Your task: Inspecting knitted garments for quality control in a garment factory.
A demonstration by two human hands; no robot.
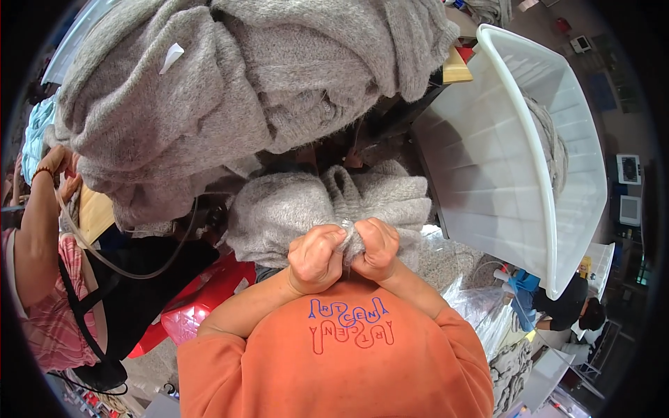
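Note:
A grey fuzzy knitted garment (282,212) lies bunched in front of my chest, its folds spreading to both sides. My left hand (317,259) is closed in a fist on the gathered edge of the knit. Right beside it, my right hand (377,249) grips the same edge, fingers curled and thumb pressed in. Between the two hands a small shiny, clear-looking bit shows on the knit; I cannot tell what it is. The ends of the fingers are mostly hidden.
A big heap of grey knitwear (174,111), with a white scrap (171,57) on it, rises just ahead. To the right stands a tall white plastic bin (481,188) with knitwear inside. A co-worker's arm (38,209) is at left, near a red plastic seat (202,299).

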